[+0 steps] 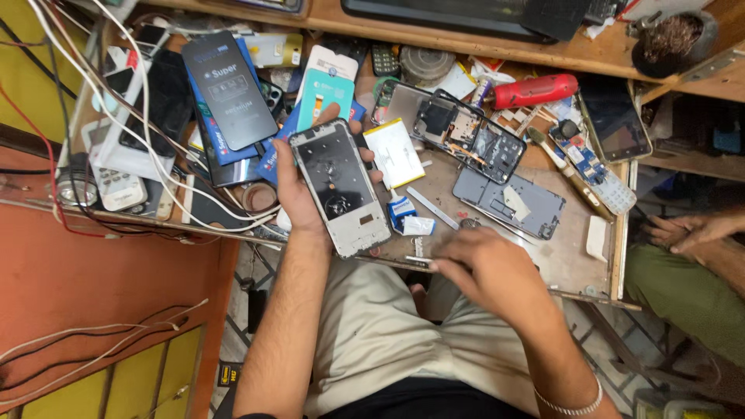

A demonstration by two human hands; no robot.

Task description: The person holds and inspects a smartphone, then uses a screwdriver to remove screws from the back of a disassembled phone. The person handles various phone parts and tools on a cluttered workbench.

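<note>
Phone frame (341, 188): gripped round its edges by the left hand (299, 190), above the tray's near edge.
Long axis: run from 11 to 5 o'clock.
Right hand (485, 268): at 4 o'clock of the frame, fingertips pinched on a small part (419, 260); what it is cannot be told.
Nearer hand: left, already holding.

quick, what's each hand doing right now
Left hand: closed around an opened phone frame, held up.
Right hand: fingers curled at the tray edge; whether it holds anything cannot be told.
</note>
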